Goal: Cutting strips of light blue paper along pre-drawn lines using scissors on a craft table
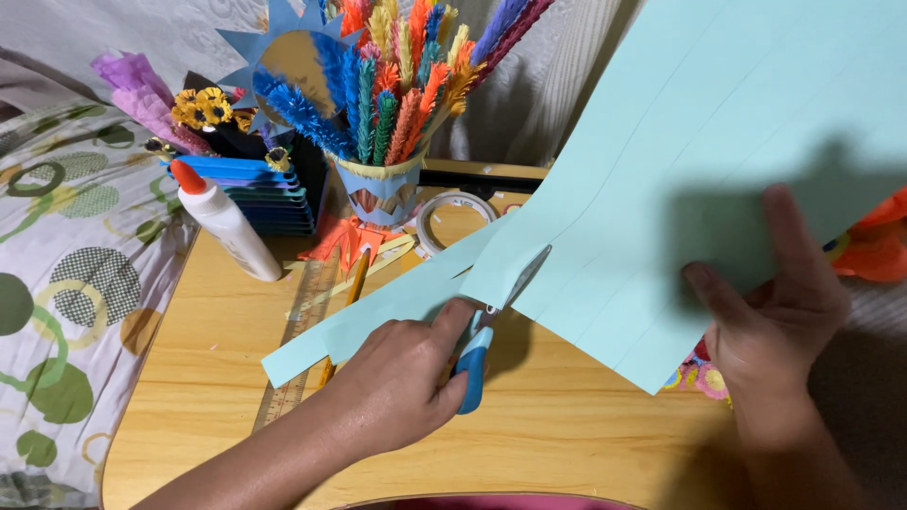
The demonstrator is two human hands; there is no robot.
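Home craft corner: patterned bedsheet (66, 236), glue bottle (227, 231), paper flowers (406, 76).

You have one package in view: a white glue bottle (230, 234) with an orange cone cap, standing tilted at the back left of the bench (208, 378), just in front of a stack of blue and purple trays (260, 194). Any label on it is too faint to make out. Behind the centre stands a paper-wrapped cup (381, 189), light blue with brown and orange triangle patterns, packed with coloured paper stems. You have no signs or screens here.
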